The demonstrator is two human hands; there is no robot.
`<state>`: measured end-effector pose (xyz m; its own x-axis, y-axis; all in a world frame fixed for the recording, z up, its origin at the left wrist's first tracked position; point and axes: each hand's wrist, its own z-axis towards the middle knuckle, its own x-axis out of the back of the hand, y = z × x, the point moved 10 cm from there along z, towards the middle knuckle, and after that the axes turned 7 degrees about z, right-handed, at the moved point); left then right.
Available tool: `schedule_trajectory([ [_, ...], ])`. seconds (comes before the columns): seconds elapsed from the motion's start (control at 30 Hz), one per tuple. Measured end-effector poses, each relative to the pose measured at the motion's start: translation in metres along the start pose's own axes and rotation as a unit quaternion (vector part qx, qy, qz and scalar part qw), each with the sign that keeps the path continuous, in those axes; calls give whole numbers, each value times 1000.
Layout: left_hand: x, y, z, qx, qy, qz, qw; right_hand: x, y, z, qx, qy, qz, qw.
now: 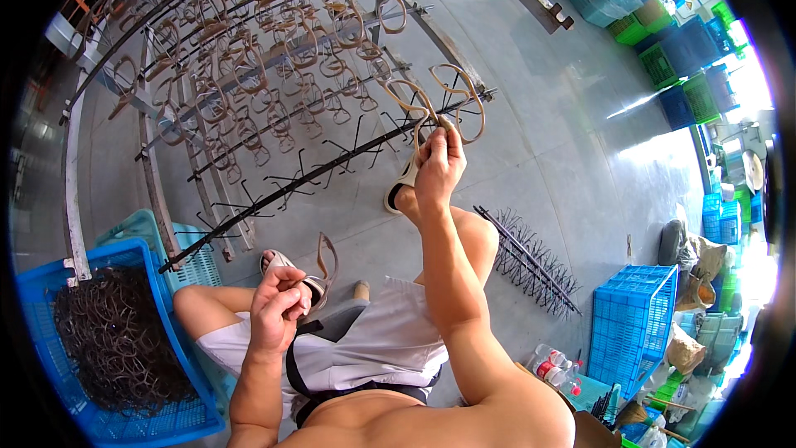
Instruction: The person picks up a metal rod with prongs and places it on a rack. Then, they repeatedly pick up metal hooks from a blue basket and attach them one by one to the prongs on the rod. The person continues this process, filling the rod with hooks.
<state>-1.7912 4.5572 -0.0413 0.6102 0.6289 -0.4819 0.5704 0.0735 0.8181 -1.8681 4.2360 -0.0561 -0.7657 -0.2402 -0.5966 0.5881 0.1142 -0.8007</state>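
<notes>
Tan, thin, plastic-looking eyeglass frame (430,106), pinched in your right hand (439,164) by the black, spiked metal rod (358,152); your left hand (278,311) pinches another brown frame (334,258) (probably light, springy): hold bridges, not rims.

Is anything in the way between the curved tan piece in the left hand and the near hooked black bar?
Nothing visible is: grey floor shows between the tan piece and the black bar. The right hand is off near the bar's right end.
</notes>
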Motion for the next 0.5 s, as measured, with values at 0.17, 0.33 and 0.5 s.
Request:
schedule_trajectory([
  [0.17,0,-1,0,2,-2,-3,1000,-4,-3,0,-4,-13,3,1000],
  [0.33,4,-8,0,12,4,13,1000,-6,2,-4,12,-35,-64,997],
  [0.5,-1,-13,1,26,-11,6,1000,-7,7,-10,44,-98,-125,986],
])
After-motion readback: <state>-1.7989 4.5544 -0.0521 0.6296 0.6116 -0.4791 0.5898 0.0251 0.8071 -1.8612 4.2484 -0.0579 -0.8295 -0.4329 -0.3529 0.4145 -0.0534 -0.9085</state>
